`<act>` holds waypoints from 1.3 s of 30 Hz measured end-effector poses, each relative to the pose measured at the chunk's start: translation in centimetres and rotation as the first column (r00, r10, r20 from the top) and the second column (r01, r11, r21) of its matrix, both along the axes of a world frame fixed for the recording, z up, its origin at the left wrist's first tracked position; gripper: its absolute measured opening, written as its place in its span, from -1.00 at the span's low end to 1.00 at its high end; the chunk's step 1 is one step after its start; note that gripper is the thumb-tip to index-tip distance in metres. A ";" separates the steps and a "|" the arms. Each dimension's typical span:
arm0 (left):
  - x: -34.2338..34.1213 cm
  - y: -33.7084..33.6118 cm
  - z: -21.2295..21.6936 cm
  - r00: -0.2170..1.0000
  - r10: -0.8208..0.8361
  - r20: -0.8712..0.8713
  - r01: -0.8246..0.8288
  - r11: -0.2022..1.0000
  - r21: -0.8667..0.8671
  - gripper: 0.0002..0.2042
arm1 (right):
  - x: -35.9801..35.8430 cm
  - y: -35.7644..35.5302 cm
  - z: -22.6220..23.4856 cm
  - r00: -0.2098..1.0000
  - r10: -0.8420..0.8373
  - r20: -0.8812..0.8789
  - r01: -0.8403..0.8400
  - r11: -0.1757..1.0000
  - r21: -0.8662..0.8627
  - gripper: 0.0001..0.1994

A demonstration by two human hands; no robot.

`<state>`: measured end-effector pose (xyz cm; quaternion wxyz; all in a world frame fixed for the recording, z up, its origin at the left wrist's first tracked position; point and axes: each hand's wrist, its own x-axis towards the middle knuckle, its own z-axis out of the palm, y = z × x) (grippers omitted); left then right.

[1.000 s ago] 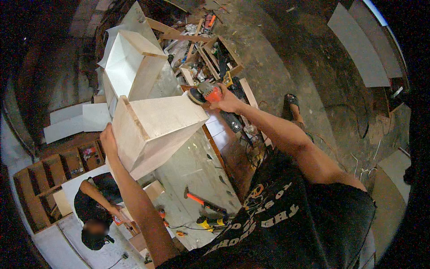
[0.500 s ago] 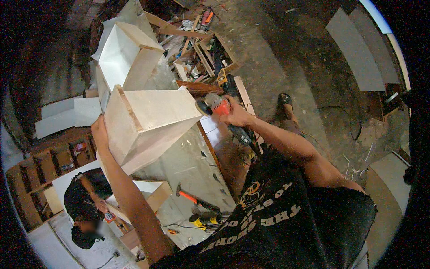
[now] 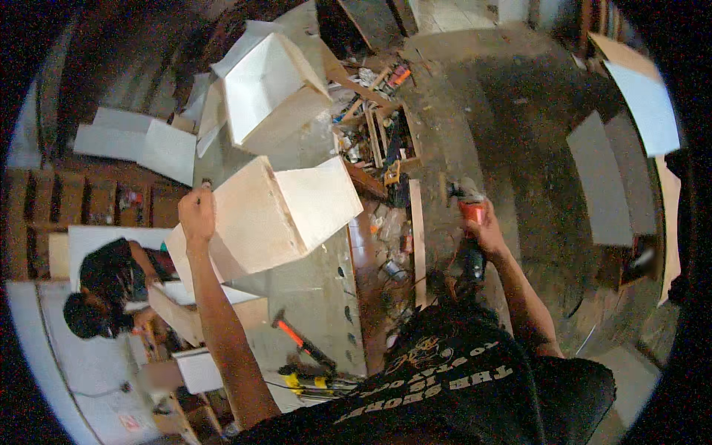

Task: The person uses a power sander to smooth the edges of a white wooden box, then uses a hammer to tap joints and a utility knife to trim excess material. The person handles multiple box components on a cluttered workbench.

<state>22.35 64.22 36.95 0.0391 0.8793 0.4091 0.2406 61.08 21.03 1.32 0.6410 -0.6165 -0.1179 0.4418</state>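
Observation:
My left hand (image 3: 197, 214) is closed on the far left edge of a pale wooden box (image 3: 245, 222), which stands tilted on the grey work table (image 3: 319, 285). To the right, my right hand (image 3: 485, 230) is wrapped round a red and black angle grinder (image 3: 472, 211). The grinder is held out over the floor, apart from the box, its disc end pointing away from me. Nearer to me on the table lies a hammer (image 3: 302, 342) with an orange and black handle.
Behind stands another box (image 3: 268, 89), white inside. Beyond the table are an open tool crate (image 3: 393, 133) and scraps. A co-worker (image 3: 111, 278) bends over a further box (image 3: 174, 315) on the left. Yellow-and-black tools (image 3: 304, 382) lie near me. Grey panels (image 3: 601, 178) stand at right.
The grinder has come away from the box and moved right with my right hand. The box has been turned, and my left hand is now higher on its edge. The view has shifted.

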 end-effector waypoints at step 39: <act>-3.8 -26.3 -19.7 0.818 0.461 0.344 -0.349 0.873 -0.339 -0.31 | 9.9 4.9 6.2 0.983 0.063 0.170 -0.083 0.990 0.114 -0.35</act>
